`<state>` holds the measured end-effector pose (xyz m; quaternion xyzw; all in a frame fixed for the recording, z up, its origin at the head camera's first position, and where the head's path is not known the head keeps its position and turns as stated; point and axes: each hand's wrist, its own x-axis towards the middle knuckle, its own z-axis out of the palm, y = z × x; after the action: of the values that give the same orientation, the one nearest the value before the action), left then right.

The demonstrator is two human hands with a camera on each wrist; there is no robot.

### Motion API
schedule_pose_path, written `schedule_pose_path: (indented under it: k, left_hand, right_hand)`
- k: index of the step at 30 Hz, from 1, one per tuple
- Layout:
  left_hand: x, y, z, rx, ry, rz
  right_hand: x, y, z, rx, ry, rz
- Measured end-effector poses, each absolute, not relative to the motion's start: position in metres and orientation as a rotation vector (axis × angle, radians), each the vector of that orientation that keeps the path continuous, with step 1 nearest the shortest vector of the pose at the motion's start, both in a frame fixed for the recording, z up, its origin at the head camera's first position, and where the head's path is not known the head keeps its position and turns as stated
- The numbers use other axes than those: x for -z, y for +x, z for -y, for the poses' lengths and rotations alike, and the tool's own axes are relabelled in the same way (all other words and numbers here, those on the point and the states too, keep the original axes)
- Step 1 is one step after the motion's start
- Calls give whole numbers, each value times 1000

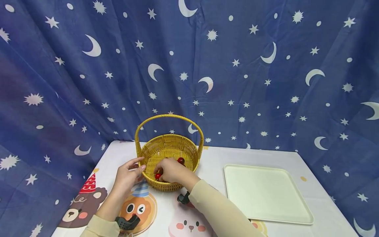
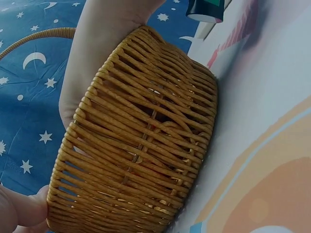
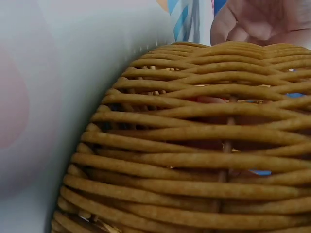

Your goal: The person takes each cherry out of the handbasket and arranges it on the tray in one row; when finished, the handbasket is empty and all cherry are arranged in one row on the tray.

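1 basket (image 1: 165, 152), red fruit (image 1: 181, 160) inside, none seen outside; right hand (image 1: 170, 169) among fruit, grip cannot be told; left hand (image 1: 125, 176) at basket's side, fingers loosely extended; 1 tray (image 1: 266, 194), apart

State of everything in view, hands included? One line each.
Basket: upright, handle raised
Red fruits: inside basket, partly hidden
Left hand: at basket's left rim, grip unclear
Right hand: reaching into basket beside fruits, hold unclear
Tray: flat, open side up
Curtain: hanging, creased
Tablecloth: spread over table
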<state>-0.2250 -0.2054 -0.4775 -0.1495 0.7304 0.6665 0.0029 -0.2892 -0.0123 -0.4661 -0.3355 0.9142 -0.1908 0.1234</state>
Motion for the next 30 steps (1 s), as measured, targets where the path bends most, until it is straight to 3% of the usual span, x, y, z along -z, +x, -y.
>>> schedule_pose_path:
  k: [6,13,21,30]
  left_hand:
    - [478,-225,205,-2106,-463,-2269]
    - [481,-227,206,-2109,-467,-2260]
    - [480,-226,207,-2113,-468,-2257]
    - [482,-228,207,-2105,-464,-2261]
  right_hand:
    - [462,-288,7,763,-940,-2653]
    - [429,-273,-22,1189,-863,-2543]
    - [414,-250,-81,1354,-785,-2556]
    - [436,-240,-158,1343,-451,-2727]
